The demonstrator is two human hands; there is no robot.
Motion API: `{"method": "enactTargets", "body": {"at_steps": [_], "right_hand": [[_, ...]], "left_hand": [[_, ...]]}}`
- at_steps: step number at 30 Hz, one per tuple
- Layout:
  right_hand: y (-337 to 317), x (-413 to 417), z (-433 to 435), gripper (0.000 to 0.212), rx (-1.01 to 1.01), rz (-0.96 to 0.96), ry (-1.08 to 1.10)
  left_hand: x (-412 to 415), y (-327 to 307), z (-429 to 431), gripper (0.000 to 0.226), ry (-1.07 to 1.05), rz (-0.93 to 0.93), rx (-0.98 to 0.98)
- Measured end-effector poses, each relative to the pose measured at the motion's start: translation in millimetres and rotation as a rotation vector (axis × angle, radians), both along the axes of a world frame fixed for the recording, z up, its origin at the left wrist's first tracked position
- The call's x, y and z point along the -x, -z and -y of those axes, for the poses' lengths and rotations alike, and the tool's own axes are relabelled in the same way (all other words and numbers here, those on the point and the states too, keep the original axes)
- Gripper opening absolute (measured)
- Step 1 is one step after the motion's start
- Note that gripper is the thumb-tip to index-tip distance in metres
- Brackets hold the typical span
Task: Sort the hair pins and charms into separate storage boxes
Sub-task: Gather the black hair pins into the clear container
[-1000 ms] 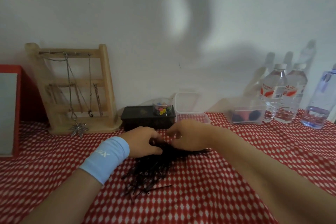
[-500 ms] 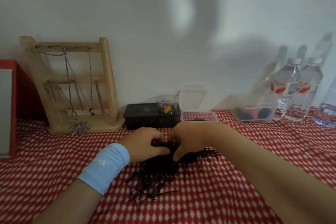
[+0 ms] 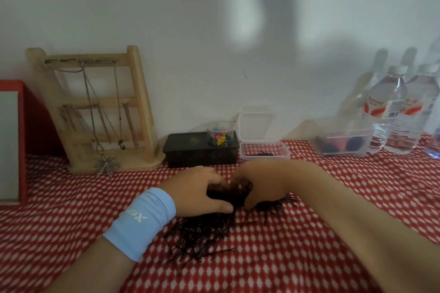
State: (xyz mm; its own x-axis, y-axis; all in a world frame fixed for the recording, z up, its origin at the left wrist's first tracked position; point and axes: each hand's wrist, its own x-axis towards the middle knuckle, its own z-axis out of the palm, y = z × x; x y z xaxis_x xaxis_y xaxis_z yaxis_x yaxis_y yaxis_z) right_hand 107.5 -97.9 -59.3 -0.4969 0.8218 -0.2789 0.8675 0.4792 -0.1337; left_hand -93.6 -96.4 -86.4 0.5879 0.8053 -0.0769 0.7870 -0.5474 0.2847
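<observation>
on my feed both hands meet over the heap of black hair pins, which lies in the middle of the red-and-white cloth. the left hand, with a light blue wristband on its wrist, has its fingers curled over the top of the heap and its thumb underneath, gripping a bunch of pins. the right hand comes in from the other side with fingers and thumb bent round the same bunch, so the two hands sit just beside each other. loose pins fan out towards me below the left hand and poke out under the right wrist. just behind the hands i see a clear box standing open, with its lid upright against the wall and a few pins in it. beside it on the left is a black box, and on its lid stands a small jar of coloured charms. further left i make out a wooden rack hung with chains, and at far right two water bottles by the wall.
</observation>
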Motion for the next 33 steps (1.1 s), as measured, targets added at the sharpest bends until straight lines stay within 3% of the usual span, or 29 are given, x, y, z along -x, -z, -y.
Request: {"method": "enactTargets", "body": {"at_steps": [4,9,14,21,25,29,33], "right_hand": [[-0.9,-5.7,4.6,0.040,0.005,-0.028,-0.009],[8.1,-5.6,6.5,0.051,-0.042,0.090,0.048],[9.2,-3.6,16.0,0.056,-0.083,0.148,0.057],[11.3,0.9,10.5,0.039,-0.116,0.218,0.073],[11.9,-7.1,9.5,0.035,-0.073,0.157,0.066],[-3.8,-15.0,10.6,0.025,-0.019,0.016,0.109],[-11.3,-21.4,10.1,0.014,0.109,-0.189,0.141]], "left_hand": [[-11.7,-17.0,-3.2,0.048,-0.007,-0.129,0.054],[-32.3,-27.9,-11.5,0.058,-0.036,-0.227,0.085],[-36.1,-24.6,-18.2,0.023,-0.035,-0.188,0.088],[-23.8,-13.7,-12.5,0.045,-0.042,-0.082,0.019],[-19.1,-12.1,-17.2,0.024,0.002,0.065,0.082],[-13.0,-16.3,-22.0,0.022,-0.002,0.237,0.140],[0.7,-28.9,-26.7,0.018,-0.018,0.291,0.133]]}}
